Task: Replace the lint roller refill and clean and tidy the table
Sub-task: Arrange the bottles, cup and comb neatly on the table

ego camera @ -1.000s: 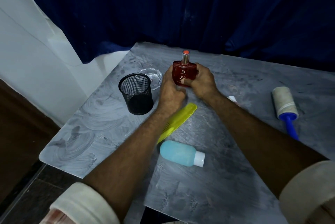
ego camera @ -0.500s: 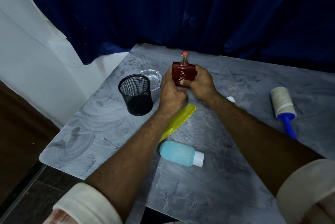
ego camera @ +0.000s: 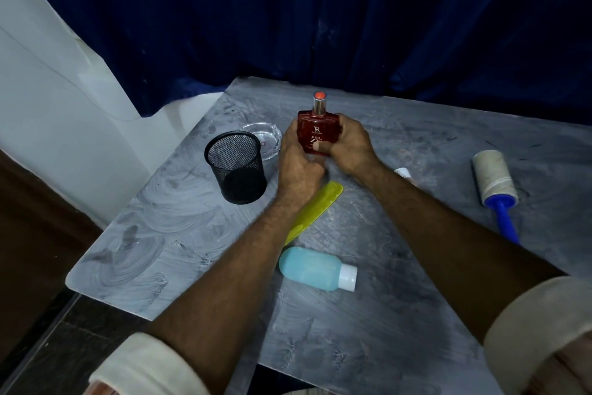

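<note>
An upright red perfume bottle with a silver neck and red cap stands at the far middle of the grey table. My left hand grips its left side and my right hand grips its right side, thumb across the label. A lint roller with a dirty white roll and blue handle lies at the right, apart from both hands.
A black mesh cup stands left of my hands, with a glass ashtray behind it. A yellow-green comb lies under my left wrist. A light blue bottle with a white cap lies on its side nearer me. Dark blue curtain behind.
Both hands stay round the red bottle in the same spot; nothing on the table has visibly moved.
</note>
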`<state>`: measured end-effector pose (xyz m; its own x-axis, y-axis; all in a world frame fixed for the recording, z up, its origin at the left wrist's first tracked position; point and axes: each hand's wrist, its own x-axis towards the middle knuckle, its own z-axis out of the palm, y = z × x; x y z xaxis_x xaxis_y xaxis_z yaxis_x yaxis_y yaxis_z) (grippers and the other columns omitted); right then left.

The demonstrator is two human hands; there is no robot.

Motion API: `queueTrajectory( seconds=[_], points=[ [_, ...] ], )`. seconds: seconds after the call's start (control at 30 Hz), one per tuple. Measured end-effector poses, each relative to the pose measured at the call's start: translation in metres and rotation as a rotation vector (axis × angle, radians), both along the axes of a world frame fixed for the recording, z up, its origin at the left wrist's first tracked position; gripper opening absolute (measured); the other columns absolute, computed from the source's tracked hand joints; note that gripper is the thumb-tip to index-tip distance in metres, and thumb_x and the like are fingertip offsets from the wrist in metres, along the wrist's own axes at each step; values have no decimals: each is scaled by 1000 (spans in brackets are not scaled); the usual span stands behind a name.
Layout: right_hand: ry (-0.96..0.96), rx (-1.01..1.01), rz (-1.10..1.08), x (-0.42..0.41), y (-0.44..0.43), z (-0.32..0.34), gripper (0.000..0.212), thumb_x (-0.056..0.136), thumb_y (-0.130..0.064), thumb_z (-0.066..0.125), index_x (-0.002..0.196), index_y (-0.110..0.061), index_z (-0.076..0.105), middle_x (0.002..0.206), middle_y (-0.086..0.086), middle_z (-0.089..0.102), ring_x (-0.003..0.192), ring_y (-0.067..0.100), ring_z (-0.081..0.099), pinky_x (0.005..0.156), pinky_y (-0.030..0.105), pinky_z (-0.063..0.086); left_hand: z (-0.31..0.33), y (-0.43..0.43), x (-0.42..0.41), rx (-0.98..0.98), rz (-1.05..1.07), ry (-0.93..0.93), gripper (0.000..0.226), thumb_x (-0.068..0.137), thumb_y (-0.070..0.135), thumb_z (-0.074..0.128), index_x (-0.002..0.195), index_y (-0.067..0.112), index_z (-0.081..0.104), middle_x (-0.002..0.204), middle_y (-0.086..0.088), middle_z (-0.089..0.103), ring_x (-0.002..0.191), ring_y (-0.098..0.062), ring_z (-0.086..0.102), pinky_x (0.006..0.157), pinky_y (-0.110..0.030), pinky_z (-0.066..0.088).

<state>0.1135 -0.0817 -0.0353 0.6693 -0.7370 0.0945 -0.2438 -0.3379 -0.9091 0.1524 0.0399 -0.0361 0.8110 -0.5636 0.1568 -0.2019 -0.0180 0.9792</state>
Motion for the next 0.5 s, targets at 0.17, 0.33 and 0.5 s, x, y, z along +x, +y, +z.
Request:
queueTrajectory(
  seconds=[0.17,0.33,0.5],
  points=[
    [21,5,5,-2,1,0,58,71,-12,90,124,-20,68,109,-4,77,104,12,73,100,41,58,2,5,-3,14,13,-2,70,64,1,52,129,29,52,131,-19,65,121,-36,65,106,-56,52],
    [28,13,8,-2,2,2,59,70,-13,91,123,-21,68,109,-5,77,103,11,73,100,40,58,5,8,-5,13,30,-9,66,65,4,53,128,25,55,128,-19,67,118,-35,66,104,-56,53],
    [37,18,33,-1,3,2,59,71,-14,91,124,-20,68,109,-6,77,104,10,72,101,40,57,4,9,-5,36,26,-9,67,67,1,54,133,15,56,129,-18,67,120,-35,66,104,-56,53]
  ],
)
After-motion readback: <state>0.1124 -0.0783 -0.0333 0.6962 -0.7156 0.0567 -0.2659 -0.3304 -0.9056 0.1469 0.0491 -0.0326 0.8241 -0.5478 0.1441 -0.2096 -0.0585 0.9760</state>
